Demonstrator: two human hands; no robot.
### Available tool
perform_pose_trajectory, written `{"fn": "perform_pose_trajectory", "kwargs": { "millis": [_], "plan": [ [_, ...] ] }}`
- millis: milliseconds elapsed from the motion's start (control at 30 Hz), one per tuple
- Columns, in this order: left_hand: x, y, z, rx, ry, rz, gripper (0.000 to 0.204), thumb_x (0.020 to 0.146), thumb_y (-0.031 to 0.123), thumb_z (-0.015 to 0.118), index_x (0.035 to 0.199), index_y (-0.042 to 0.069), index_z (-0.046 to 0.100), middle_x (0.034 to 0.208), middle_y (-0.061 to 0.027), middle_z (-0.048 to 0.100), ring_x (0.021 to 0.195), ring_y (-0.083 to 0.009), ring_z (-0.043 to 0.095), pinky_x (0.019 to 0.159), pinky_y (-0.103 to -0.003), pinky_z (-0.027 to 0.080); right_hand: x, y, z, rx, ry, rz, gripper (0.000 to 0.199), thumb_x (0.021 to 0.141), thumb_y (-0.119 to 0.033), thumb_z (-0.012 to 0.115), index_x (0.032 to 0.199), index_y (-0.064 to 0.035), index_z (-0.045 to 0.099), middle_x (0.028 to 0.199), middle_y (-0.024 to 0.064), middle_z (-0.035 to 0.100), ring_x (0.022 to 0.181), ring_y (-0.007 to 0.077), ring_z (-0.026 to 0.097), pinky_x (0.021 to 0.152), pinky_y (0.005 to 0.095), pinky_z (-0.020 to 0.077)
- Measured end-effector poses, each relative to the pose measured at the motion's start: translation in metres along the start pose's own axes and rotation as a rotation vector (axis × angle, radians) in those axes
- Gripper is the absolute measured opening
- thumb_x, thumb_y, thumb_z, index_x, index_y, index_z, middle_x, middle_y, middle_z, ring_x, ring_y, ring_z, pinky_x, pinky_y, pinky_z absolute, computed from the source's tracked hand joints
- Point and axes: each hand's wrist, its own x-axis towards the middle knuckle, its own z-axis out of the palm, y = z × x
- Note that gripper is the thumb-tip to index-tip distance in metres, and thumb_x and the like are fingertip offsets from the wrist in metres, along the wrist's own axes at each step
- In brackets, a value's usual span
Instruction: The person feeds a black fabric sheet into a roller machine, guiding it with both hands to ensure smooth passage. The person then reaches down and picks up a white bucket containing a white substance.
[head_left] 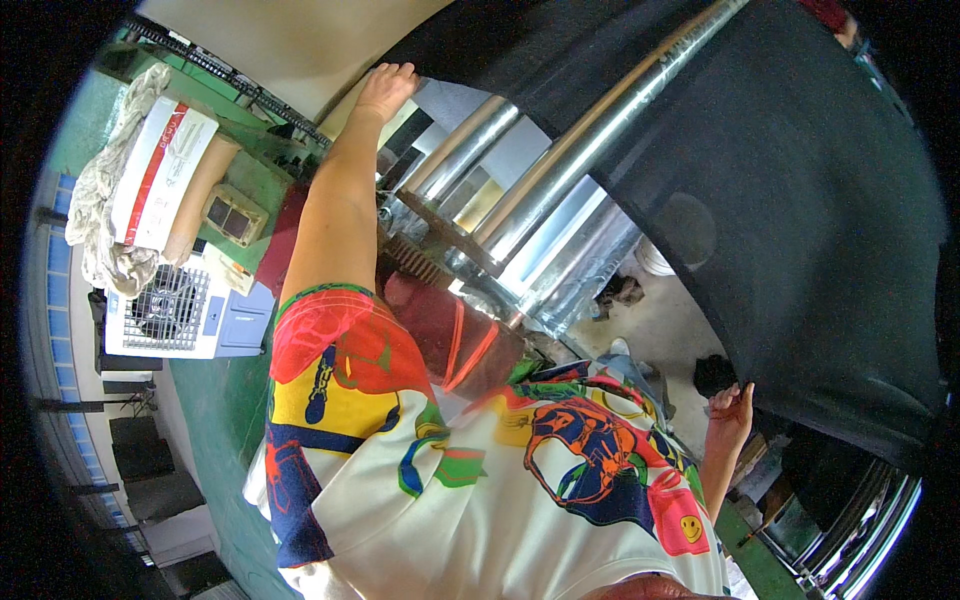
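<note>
A wide black sheet (pixel 800 220), seemingly cloth, stretches across the upper right. My left hand (pixel 390 90), arm reaching far forward, has its fingers closed on one corner of the sheet's edge. At the right, my right hand (pixel 732 408) pinches the near edge of the same sheet between thumb and fingers. Between my hands runs a long shiny metal roller (pixel 590 130), slanting away to the upper right with the sheet beside it. Shorter silver rollers (pixel 465 150) and a toothed gear (pixel 418 262) sit in the machine below.
At the left, a white fan unit (pixel 165 315) stands near a white package with a red stripe (pixel 165 175) and a pale rag (pixel 100 230). A dark red machine part (pixel 440 330) with orange strips is close to my body. Metal rails (pixel 860 530) lie lower right.
</note>
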Motion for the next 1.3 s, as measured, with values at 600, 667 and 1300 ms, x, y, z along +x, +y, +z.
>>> {"fn": "perform_pose_trajectory", "kwargs": {
  "millis": [600,667,1300],
  "plan": [
    [-0.007,0.022,-0.017,0.172,-0.37,-0.132,0.038,0.074,0.012,0.049,0.111,0.005,0.044,0.125,-0.0135,0.034,0.115,-0.0236,0.034,0.096,-0.038,0.024,0.018,0.027,0.091,-0.447,0.077,0.399,0.03,0.084,-0.031,0.045,0.067,-0.0063,0.05,0.059,0.0035,0.048,0.053,0.012,0.046,0.053,0.0234,0.0375],
    [-0.014,0.028,-0.016,0.032,-0.407,-0.324,0.062,0.064,0.009,0.06,0.121,0.005,0.035,0.133,-0.0103,0.02,0.12,-0.0223,0.027,0.097,-0.041,0.022,0.029,0.016,0.133,-0.689,-0.259,0.403,0.033,0.084,-0.03,0.044,0.066,-0.003,0.052,0.06,0.0055,0.051,0.054,0.0131,0.048,0.054,0.024,0.039],
    [0.016,0.031,-0.061,-0.179,-0.818,-0.721,0.059,0.078,0.045,0.036,0.126,0.012,0.029,0.131,-0.0124,0.025,0.12,-0.0291,0.023,0.095,-0.054,0.01,0.189,0.152,0.501,-2.467,-0.635,-1.16,0.036,0.072,-0.029,0.057,0.093,-0.0015,0.053,0.092,0.0135,0.057,0.086,0.0297,0.056,0.072,0.0374,0.0447]
  ]
}}
